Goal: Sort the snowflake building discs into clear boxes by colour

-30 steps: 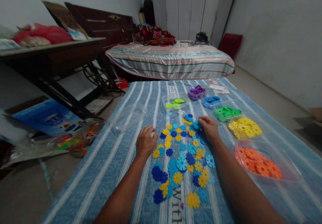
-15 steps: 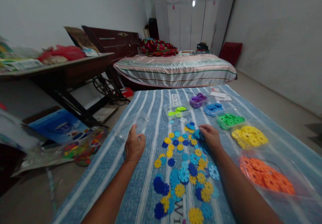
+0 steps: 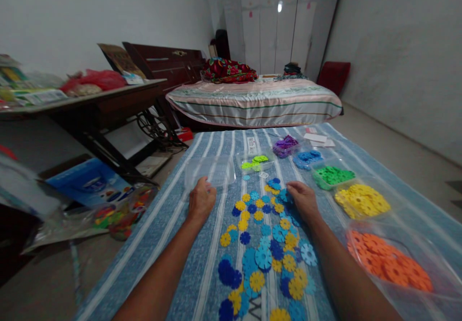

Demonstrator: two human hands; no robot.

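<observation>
My two hands work well apart over a striped blue cloth (image 3: 144, 234). My left hand (image 3: 202, 200) is at the near edge of a transparent plastic box (image 3: 211, 169), fingers curled; whether they pinch the rim, I cannot tell. My right hand (image 3: 303, 200), thumb and forefinger drawn close together, is right beside a light-blue snowflake disc (image 3: 283, 196) at the far right of a loose spread; a firm hold on it cannot be made out.

Between my forearms lie the notched discs in yellow, light blue and dark blue, some singly, some overlapping. They look like thin, light, fairly stiff plastic, smooth enough to slide over one another; I judge them best taken by the toothed edge, or tipped up by a slot, since they lie so flat. The box looks light too, its thin walls likely to flex under a squeeze, so the rim is the place to hold it.

Beyond, boxes curve round with lime discs (image 3: 259, 160), purple pieces (image 3: 286, 146), blue discs (image 3: 307, 159), green discs (image 3: 334, 175), yellow discs (image 3: 363, 200) and orange discs (image 3: 393, 263). A bed (image 3: 252, 104) stands behind.
</observation>
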